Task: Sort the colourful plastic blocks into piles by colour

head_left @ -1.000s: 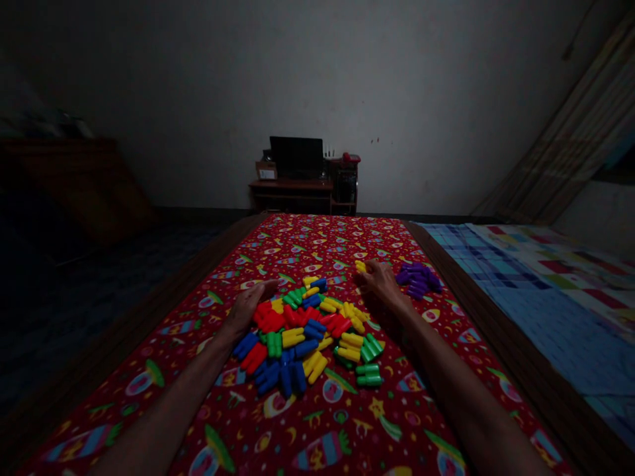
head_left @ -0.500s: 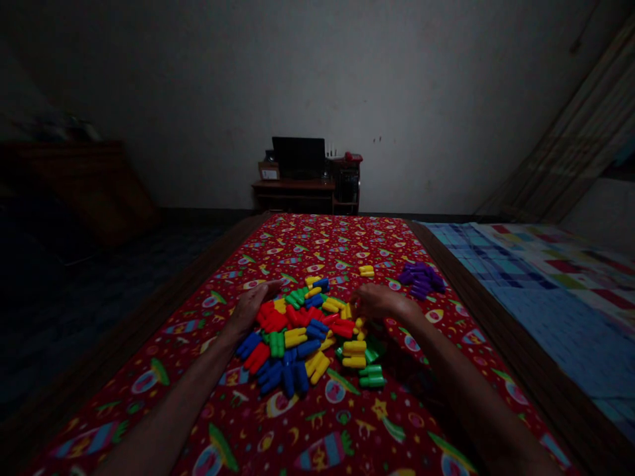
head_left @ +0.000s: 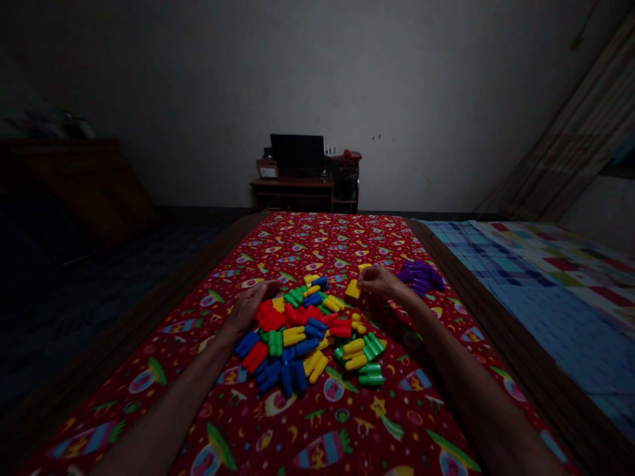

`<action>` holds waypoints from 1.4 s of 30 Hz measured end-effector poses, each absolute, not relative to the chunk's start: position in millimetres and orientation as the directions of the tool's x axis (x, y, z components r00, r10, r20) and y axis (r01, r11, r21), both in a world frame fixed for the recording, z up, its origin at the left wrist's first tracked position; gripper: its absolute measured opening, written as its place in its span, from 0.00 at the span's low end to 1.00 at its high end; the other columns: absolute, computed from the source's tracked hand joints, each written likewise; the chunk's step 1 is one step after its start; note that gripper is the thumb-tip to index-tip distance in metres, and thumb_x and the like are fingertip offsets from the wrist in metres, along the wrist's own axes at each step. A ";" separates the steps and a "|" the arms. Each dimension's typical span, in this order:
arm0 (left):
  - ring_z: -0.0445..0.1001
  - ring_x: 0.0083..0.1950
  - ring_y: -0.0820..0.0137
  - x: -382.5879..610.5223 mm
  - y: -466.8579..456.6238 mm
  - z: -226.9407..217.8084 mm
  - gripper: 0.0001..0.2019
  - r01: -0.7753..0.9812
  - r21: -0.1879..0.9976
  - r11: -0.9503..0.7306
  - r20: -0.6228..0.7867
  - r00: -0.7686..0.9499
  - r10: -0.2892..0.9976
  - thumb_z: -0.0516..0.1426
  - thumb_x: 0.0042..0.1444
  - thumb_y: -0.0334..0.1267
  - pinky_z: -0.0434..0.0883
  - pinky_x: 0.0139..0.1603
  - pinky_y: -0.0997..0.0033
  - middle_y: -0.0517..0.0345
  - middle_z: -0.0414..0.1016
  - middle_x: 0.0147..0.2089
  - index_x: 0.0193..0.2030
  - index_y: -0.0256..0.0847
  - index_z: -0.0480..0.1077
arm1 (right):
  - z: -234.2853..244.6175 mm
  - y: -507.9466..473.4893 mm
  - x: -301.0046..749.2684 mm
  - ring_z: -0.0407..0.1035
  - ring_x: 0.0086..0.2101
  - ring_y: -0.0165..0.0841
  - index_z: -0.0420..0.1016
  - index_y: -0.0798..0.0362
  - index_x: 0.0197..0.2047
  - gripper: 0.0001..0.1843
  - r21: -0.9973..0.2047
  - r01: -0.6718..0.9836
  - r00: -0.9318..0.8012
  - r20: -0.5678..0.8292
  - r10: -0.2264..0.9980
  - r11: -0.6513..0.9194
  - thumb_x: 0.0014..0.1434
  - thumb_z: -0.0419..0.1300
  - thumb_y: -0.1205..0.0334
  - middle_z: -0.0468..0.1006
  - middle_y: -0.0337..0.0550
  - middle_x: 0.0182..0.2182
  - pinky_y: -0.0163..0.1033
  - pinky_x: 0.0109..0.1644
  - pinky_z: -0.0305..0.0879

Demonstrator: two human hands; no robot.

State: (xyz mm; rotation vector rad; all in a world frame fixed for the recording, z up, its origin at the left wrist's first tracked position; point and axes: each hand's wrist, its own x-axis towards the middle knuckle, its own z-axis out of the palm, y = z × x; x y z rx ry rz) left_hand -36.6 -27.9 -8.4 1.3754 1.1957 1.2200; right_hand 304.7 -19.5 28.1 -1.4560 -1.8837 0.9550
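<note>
A heap of plastic blocks (head_left: 307, 334) in red, blue, yellow and green lies on a red patterned mat (head_left: 317, 423). My left hand (head_left: 251, 305) rests flat at the heap's left edge, fingers stretched out against the red blocks. My right hand (head_left: 380, 281) is closed on a yellow block (head_left: 353, 289), held just above the mat beyond the heap's far right side. Another yellow block (head_left: 364, 267) shows just beyond my right hand. A small group of purple blocks (head_left: 421, 276) lies right of that hand.
A wooden border (head_left: 476, 284) runs along the mat's right side, with a blue checked cloth (head_left: 540, 291) beyond it. A low desk with a dark screen (head_left: 297, 155) stands against the far wall. The room is dim.
My right hand dipped into the heap's right side, then moved back towards the far right with a yellow block in it. My left hand stayed put.
</note>
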 end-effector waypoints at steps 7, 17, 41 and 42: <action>0.74 0.53 0.50 -37.0 -25.3 -9.3 0.34 0.110 0.988 -0.110 0.106 0.036 0.994 0.58 0.43 0.66 0.66 0.60 0.48 0.41 0.77 0.51 0.43 0.35 0.77 | 41.0 -35.5 311.0 0.71 0.36 0.34 0.76 0.59 0.41 0.11 -0.446 0.871 -0.047 0.336 0.941 0.203 0.58 0.55 0.66 0.79 0.51 0.35 0.35 0.38 0.61; 0.74 0.54 0.50 -35.3 -29.4 -5.6 0.35 0.106 0.989 -0.103 0.099 0.040 0.994 0.58 0.43 0.66 0.66 0.60 0.49 0.42 0.76 0.53 0.45 0.35 0.76 | 36.4 -62.0 245.9 0.67 0.29 0.29 0.76 0.56 0.48 0.17 -0.438 0.736 -0.504 0.154 0.850 0.516 0.55 0.62 0.62 0.77 0.42 0.31 0.31 0.31 0.53; 0.74 0.54 0.51 -36.0 -27.4 -9.2 0.34 0.111 0.988 -0.105 0.101 0.041 0.994 0.58 0.44 0.65 0.68 0.58 0.51 0.42 0.77 0.52 0.45 0.34 0.76 | 79.1 -80.1 272.4 0.72 0.30 0.33 0.80 0.49 0.43 0.15 -0.322 0.813 -0.554 -0.169 0.815 0.486 0.48 0.65 0.64 0.81 0.43 0.33 0.31 0.29 0.57; 0.74 0.54 0.51 -36.2 -27.1 -9.3 0.35 0.115 0.988 -0.106 0.102 0.041 0.994 0.58 0.43 0.65 0.68 0.58 0.50 0.42 0.77 0.52 0.45 0.34 0.76 | 76.9 -82.2 268.6 0.72 0.30 0.33 0.81 0.50 0.40 0.14 -0.277 0.829 -0.543 -0.192 0.818 0.485 0.48 0.64 0.67 0.81 0.44 0.32 0.31 0.28 0.57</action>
